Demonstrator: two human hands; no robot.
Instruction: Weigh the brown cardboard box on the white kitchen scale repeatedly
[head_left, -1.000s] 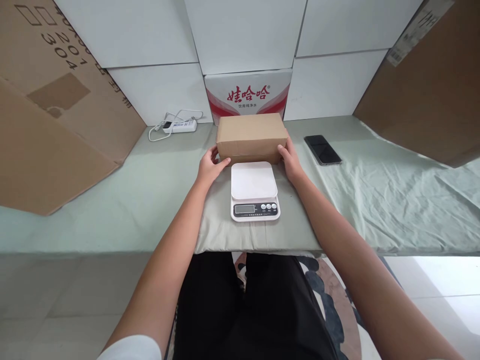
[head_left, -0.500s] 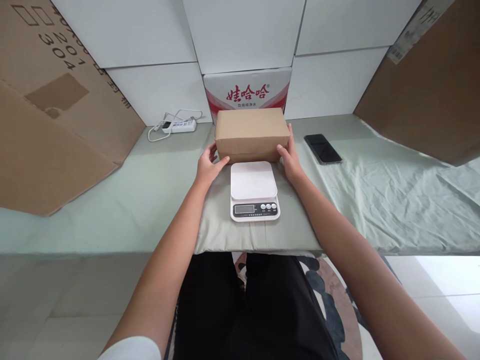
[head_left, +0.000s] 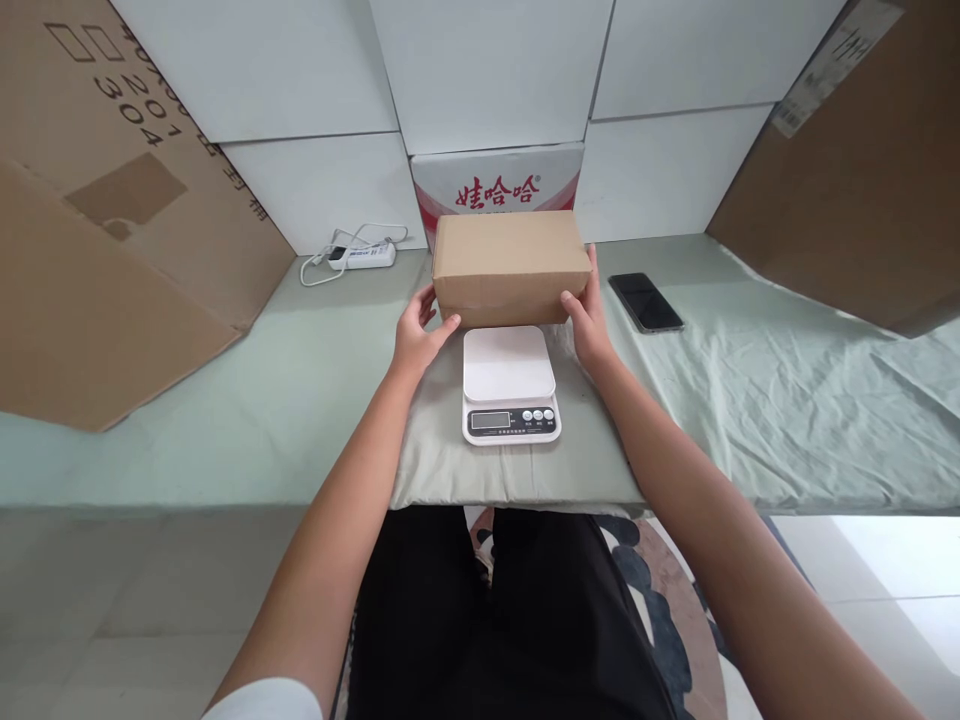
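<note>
1 closed carton | left hand, right hand holding | contents hidden

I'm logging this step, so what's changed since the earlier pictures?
The small cardboard box seems raised a little, its right end shifted rightward along with the right hand. The left hand stays at its left end; nothing was let go. The scale and phone stayed put.

Brown cardboard box, closed; just behind the white scale, perhaps touching it.
</note>
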